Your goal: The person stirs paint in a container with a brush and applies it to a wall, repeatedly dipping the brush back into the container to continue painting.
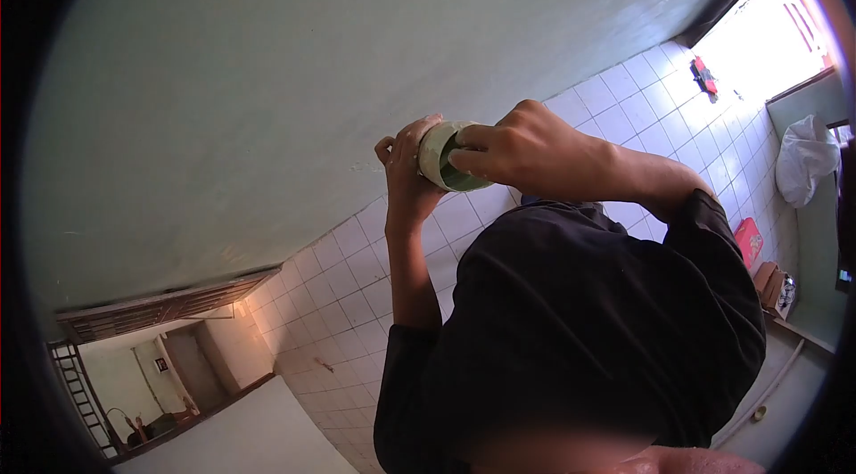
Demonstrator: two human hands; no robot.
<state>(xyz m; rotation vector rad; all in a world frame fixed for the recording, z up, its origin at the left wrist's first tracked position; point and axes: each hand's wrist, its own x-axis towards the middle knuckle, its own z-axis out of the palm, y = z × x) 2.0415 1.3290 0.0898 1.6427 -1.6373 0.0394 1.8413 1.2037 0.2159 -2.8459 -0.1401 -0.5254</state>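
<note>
In front of your dark shirt (580,322), out near the pale green wall (223,55), you held a round, open-mouthed container (432,157) between your two hands. Your left hand (406,157) was closed around its far side and bore most of the hold, as far as I could judge. The container lay tilted, with its mouth turned toward your right hand (526,144), over the tiled floor (348,278). The fingertips of that right hand reached in past the rim and overlapped the greenish inside. Whether they pinched something, pressed the inner wall or only rested there, I could not tell, because the fingers themselves hid the contact.

The step in hand looked like fingertip work at the inside of the container, with the left hand serving as its support. There was a whitish look to the fingertips and the outer wall; whether that was residue or light, I could not say. For you, any further move at the mouth called for a firm left hold, a steady tilt and light right fingers, since a hard push on the rim could have twisted the container in your palm.
</note>
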